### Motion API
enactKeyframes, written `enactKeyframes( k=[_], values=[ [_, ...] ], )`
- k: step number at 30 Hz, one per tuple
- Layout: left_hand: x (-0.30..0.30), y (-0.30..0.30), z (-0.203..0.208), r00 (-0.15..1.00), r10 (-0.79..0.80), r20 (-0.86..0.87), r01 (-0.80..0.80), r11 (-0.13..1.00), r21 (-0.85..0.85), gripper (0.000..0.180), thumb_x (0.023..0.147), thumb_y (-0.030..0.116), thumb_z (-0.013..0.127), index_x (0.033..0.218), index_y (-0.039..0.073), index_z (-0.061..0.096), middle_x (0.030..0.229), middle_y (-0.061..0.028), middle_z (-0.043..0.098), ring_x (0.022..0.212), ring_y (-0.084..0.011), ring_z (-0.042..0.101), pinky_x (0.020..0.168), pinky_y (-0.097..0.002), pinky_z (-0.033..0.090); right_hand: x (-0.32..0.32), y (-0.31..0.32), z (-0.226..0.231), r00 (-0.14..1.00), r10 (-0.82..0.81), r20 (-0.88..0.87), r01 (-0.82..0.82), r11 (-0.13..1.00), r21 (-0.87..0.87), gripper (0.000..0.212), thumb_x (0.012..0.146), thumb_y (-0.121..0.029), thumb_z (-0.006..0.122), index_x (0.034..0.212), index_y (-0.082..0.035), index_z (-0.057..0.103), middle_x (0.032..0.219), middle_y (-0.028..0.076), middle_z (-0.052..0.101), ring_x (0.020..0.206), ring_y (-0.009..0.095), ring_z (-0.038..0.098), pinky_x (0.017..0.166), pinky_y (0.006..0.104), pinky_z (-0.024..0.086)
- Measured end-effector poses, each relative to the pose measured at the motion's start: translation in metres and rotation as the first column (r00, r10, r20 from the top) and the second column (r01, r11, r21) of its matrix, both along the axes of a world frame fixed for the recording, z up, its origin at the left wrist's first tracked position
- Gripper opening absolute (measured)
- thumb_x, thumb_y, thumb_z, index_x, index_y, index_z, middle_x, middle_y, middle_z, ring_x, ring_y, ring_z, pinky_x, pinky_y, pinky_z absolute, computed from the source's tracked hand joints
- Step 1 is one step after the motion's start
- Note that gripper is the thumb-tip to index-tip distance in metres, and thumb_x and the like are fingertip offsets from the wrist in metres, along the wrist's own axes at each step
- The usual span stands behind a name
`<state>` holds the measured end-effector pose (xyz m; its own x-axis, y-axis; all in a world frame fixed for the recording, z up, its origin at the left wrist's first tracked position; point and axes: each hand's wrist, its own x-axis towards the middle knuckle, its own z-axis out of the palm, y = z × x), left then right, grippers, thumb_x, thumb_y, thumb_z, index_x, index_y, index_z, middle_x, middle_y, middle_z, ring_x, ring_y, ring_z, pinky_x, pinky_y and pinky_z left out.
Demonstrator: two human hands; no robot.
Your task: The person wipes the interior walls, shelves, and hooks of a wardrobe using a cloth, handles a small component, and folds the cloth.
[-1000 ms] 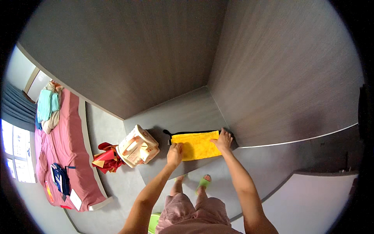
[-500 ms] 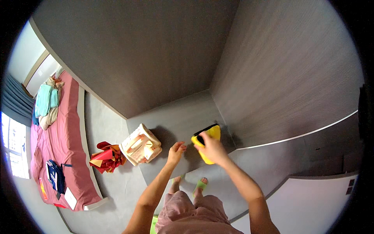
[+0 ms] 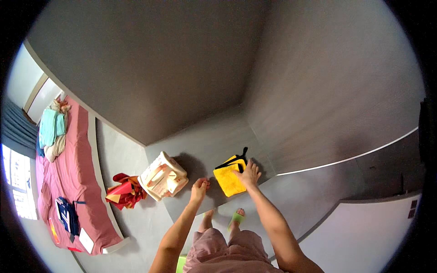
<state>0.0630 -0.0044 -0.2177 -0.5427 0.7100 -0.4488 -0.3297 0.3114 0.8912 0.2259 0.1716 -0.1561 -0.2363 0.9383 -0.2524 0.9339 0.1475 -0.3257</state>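
Note:
A folded yellow cloth [image 3: 229,180] with black edging lies to the right of centre, low in the grey-panelled corner. A black strip sticks up from its far edge. My right hand [image 3: 248,175] rests at the cloth's right side with its fingers spread and the thumb over the yellow face. To the left of the cloth, my left hand [image 3: 199,189] is closed with curled fingers, apart from the cloth; I see nothing in it. Further left stands a cream-coloured box-like container [image 3: 163,176] with printed pictures.
A crumpled red and gold bag [image 3: 126,191] lies left of the container. Tall dark panels [image 3: 154,68] rise ahead and on the right. At far left, a pink-covered bed [image 3: 79,154] carries folded turquoise cloth [image 3: 51,126] and a dark blue bag [image 3: 67,214]. A white surface [image 3: 359,241] is at lower right.
My right hand has gone from a grip on the yellow cloth to spread fingers at its side. The cloth now shows flatter and slightly further left. My left hand moved slightly down and left.

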Motion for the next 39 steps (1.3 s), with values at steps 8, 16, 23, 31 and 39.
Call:
enactKeyframes(
  k=[8,16,23,31,39],
  values=[
    [0.033,0.088,-0.021,0.936,-0.352,0.032,0.352,0.936,-0.01,0.065,0.091,0.024,0.062,0.145,0.003,0.033,0.121,-0.0138,0.062,0.11,-0.0255,0.061,0.094,-0.0351,0.047,0.007,-0.016,-0.013,0.777,-0.413,-0.475,0.092,0.821,-0.563,0.045,0.075,-0.028,0.073,0.11,-0.001,0.066,0.107,0.014,0.069,0.1,0.023,0.066,0.087,0.0357,0.051],
    [0.07,0.168,0.239,0.77,-0.49,-0.41,0.636,0.531,0.56,0.055,0.097,0.024,0.057,0.145,0.01,0.035,0.136,-0.0097,0.05,0.116,-0.0188,0.054,0.098,-0.0344,0.044,0.06,0.0,0.315,0.823,0.355,-0.444,0.159,0.606,0.779,0.048,0.07,-0.012,0.076,0.113,-0.002,0.057,0.101,0.018,0.062,0.096,0.035,0.061,0.082,0.0427,0.049],
    [0.071,0.197,0.34,0.75,-0.444,-0.491,0.655,0.39,0.647,0.043,0.098,0.015,0.053,0.139,0.008,0.043,0.131,-0.0085,0.054,0.114,-0.0174,0.055,0.097,-0.0324,0.044,0.054,0.021,0.491,0.938,-0.012,0.346,-0.346,0.026,0.938,0.065,0.059,-0.021,0.081,0.118,-0.012,0.06,0.141,0.013,0.043,0.138,0.031,0.03,0.11,0.0525,0.026],
    [0.001,0.184,0.326,0.778,-0.255,-0.575,0.606,0.55,0.575,0.034,0.096,0.012,0.054,0.129,0.003,0.052,0.124,-0.008,0.06,0.107,-0.0166,0.059,0.094,-0.0313,0.046,0.023,0.116,0.332,0.743,0.005,0.669,-0.664,-0.125,0.737,0.029,0.081,-0.023,0.056,0.106,-0.009,0.061,0.137,0.019,0.052,0.133,0.031,0.044,0.11,0.0479,0.032],
    [-0.099,0.168,0.455,0.368,0.436,-0.821,0.5,0.652,0.57,0.029,0.092,0.01,0.058,0.119,0.002,0.059,0.113,-0.0147,0.062,0.105,-0.0252,0.061,0.091,-0.0351,0.048,-0.115,0.15,0.445,0.808,0.473,-0.35,0.217,0.313,0.925,0.068,0.074,-0.015,0.077,0.13,0.006,0.044,0.103,0.023,0.065,0.091,0.038,0.065,0.08,0.046,0.051]
  ],
)
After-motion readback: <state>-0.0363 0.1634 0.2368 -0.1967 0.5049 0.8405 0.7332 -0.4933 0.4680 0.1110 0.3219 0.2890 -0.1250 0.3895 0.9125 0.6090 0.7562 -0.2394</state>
